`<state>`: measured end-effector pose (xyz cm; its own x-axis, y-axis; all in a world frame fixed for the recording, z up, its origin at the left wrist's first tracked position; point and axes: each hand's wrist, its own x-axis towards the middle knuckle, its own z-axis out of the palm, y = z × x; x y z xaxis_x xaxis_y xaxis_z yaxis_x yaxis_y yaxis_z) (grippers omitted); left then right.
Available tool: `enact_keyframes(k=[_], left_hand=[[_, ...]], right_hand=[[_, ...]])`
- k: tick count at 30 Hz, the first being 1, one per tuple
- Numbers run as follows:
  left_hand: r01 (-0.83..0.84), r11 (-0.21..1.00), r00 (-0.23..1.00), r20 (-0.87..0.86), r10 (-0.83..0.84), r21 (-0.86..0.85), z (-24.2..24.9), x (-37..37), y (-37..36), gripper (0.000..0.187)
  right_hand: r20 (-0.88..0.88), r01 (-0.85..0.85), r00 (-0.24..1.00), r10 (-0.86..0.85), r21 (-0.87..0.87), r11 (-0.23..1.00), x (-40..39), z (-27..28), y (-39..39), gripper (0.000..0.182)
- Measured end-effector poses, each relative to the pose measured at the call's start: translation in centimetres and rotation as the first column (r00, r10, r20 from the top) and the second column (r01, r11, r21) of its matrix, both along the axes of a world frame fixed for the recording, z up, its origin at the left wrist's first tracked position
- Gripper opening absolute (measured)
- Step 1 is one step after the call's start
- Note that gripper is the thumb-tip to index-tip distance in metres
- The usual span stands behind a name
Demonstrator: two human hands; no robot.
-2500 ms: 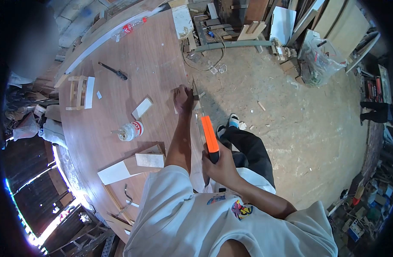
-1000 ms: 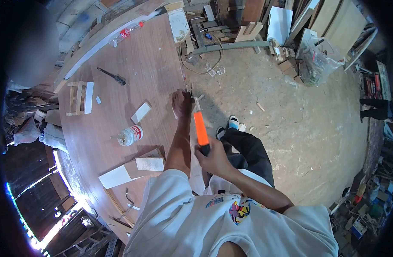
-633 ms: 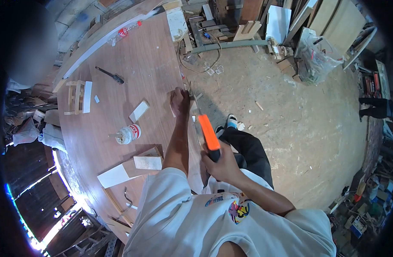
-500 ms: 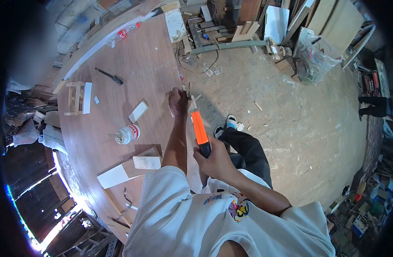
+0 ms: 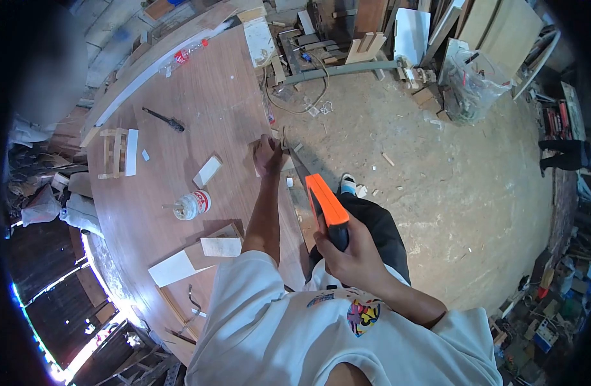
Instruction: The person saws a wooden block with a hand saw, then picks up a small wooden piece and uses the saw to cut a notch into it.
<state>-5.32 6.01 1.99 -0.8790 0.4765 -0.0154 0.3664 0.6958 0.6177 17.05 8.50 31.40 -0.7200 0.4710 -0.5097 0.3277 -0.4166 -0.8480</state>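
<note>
Ideally, the left hand (image 5: 268, 156), fingers curled at the right edge of the table (image 5: 218, 116), presses down firmly; whether it pinches the pale wood piece (image 5: 287, 165) just beside it, I cannot tell. Past that edge, the saw (image 5: 324, 192) wants long, light, straight strokes, with the right hand (image 5: 353, 248) wrapped around its handle (image 5: 335, 211). On the table's smooth, grained top stands a round, clear jar (image 5: 191, 205); off its right edge, a thin, flat blade (image 5: 299, 166) meets chunky orange and black.
</note>
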Motion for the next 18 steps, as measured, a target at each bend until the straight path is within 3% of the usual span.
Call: enact_keyframes(k=[4, 7, 9, 12, 14, 15, 16, 18], left_hand=[[0.028, 1.0, 0.999, -0.045, -0.028, 0.002, -0.6, 0.0, -0.2, 0.024], [0.007, 1.0, 0.998, -0.057, -0.006, 0.025, -1.3, 0.0, -0.5, 0.024], [0.008, 0.997, 0.995, -0.097, -0.001, 0.073, -1.1, -0.1, 0.2, 0.024], [0.004, 0.998, 0.999, -0.045, -0.001, 0.059, -0.3, 0.0, -0.2, 0.023], [-0.018, 0.999, 1.0, 0.004, 0.018, 0.048, -0.4, 0.2, -0.2, 0.023], [-0.015, 0.999, 1.0, 0.007, 0.015, 0.048, -0.8, 0.3, -0.1, 0.023], [-0.02, 0.998, 0.999, -0.045, 0.022, 0.063, -1.4, 0.2, -0.2, 0.023], [-0.031, 0.997, 0.994, -0.101, 0.039, 0.077, -1.2, 0.1, -0.3, 0.023]], right_hand=[[-0.071, 0.054, 0.996, -0.052, 0.026, 0.998, -0.3, -0.8, -1.0, 0.012], [-0.051, -0.01, 0.999, 0.013, 0.06, 0.998, -1.4, -1.4, -1.0, 0.018], [-0.083, -0.053, 0.994, 0.069, 0.187, 0.981, -2.0, -1.5, -1.2, 0.012], [-0.11, -0.015, 0.994, 0.022, 0.059, 0.998, -0.7, 0.5, -1.8, 0.011], [-0.037, 0.009, 0.999, -0.008, 0.037, 0.999, -0.9, -1.3, -1.8, 0.009], [-0.001, -0.024, 1.0, 0.024, 0.125, 0.992, -1.4, -4.0, -1.3, 0.009], [0.035, -0.062, 0.998, 0.056, 0.212, 0.975, -2.1, -5.7, -0.7, 0.01], [0.061, -0.097, 0.994, 0.085, 0.218, 0.971, -2.7, -5.9, -0.5, 0.01]])
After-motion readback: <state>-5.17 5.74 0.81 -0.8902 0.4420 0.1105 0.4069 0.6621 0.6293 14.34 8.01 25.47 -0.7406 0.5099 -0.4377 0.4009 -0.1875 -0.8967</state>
